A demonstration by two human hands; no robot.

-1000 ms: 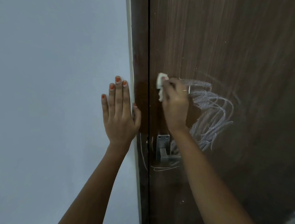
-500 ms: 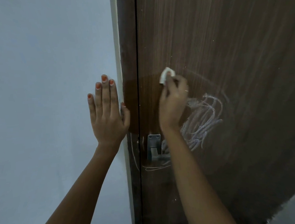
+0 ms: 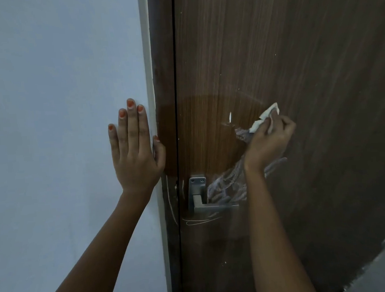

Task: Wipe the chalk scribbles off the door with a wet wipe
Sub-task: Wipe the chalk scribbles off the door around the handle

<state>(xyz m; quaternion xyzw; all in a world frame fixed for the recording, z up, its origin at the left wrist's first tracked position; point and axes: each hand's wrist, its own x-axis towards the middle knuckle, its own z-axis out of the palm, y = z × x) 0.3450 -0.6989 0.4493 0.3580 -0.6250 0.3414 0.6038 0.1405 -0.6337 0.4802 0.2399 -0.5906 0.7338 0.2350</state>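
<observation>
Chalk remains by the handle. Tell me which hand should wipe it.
Right. The right hand already grips the wipe against the door, just above the remaining chalk; the left hand lies flat on the wall.

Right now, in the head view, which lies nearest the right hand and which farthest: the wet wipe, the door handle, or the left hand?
From the right hand:
1. Wet wipe, gripped in its fingers against the door.
2. Door handle, below and to the left.
3. Left hand, farthest left, flat on the wall.

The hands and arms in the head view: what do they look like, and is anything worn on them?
Both forearms are bare, with no sleeves, watch or bracelets in view. The left hand has orange polish on its nails. The right hand shows no rings; its nails are hidden.
</observation>
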